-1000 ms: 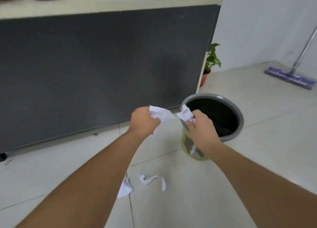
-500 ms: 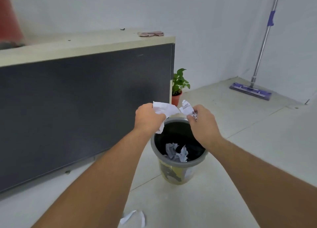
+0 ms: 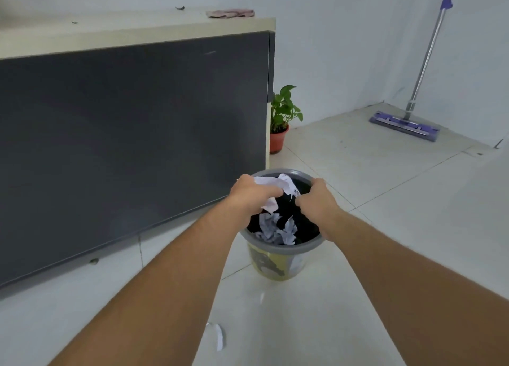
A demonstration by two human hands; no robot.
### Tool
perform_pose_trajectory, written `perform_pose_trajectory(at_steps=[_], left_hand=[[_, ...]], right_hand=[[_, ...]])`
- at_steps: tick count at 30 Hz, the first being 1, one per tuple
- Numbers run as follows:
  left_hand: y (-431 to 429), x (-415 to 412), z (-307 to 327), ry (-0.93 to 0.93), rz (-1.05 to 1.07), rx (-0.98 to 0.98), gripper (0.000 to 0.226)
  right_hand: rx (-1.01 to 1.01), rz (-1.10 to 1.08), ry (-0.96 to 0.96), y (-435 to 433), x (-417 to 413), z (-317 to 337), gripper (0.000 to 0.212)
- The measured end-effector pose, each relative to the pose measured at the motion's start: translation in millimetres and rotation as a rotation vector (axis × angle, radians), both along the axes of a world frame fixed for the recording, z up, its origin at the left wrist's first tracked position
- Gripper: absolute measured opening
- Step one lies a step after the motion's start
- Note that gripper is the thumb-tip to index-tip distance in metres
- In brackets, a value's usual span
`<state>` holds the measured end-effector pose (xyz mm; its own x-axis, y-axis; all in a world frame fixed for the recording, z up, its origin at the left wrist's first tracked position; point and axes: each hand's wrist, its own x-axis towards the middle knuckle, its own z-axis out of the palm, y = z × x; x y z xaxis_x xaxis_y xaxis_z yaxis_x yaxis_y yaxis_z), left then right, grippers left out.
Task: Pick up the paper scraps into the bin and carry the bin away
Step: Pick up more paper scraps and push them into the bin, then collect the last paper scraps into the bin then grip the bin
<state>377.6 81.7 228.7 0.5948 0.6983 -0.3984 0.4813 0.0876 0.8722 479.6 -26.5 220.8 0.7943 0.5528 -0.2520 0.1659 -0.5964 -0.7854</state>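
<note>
Paper scraps (image 3: pixel 271 185) are bunched between both hands directly over the mouth of the bin (image 3: pixel 278 248), so the coming move turns on a plain vertical relation: the wad sits above the opening, and letting go should drop it onto the crumpled paper (image 3: pixel 276 229) already lying inside. Going left to right, the left hand (image 3: pixel 252 193) is curled closed around the larger white sheet, a tail of which hangs below its fingers toward the bin's dark interior; the right hand (image 3: pixel 316 197) is closed on a smaller printed piece, and its heel seems to rest near the bin's right rim, though the view is too foreshortened to say whether it touches. The bunch runs roughly across, hand to hand. Neither hand is clearly nearer; both are over the opening. One stray scrap (image 3: pixel 217 335) lies on the floor (image 3: pixel 385 189) nearer the camera, well apart from the bin.

Compared with half a second ago, the hands have dropped from above the far rim to within the opening, and they have closed together
</note>
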Motion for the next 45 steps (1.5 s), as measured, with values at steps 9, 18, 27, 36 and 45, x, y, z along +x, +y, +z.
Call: perform_pose_trajectory(at_steps=[9, 18, 27, 36, 45], left_hand=[[7.2, -25.0, -19.1, -0.093, -0.031, 0.009, 0.050], [39.0, -159.1, -52.7, 0.014, 0.167, 0.084, 0.071], [12.7, -321.5, -147.8, 0.289, 0.264, -0.030, 0.068], [-106.8, -459.2, -253.3, 0.925, 0.011, -0.064, 0.091], [-148.8, -474.7, -296.3, 0.896, 0.172, 0.020, 0.043]], right_hand=[[-0.007, 0.093, -0.211, 8.2, -20.6, -23.8, 0.051], [0.119, 0.258, -0.420, 38.5, -99.7, -65.6, 0.027], [0.073, 0.539, -0.359, 44.6, -201.8, -142.5, 0.033], [-0.042, 0.686, -0.243, 33.2, -278.7, -208.7, 0.036], [-0.065, 0.666, -0.243, 36.9, -279.2, -224.1, 0.038]])
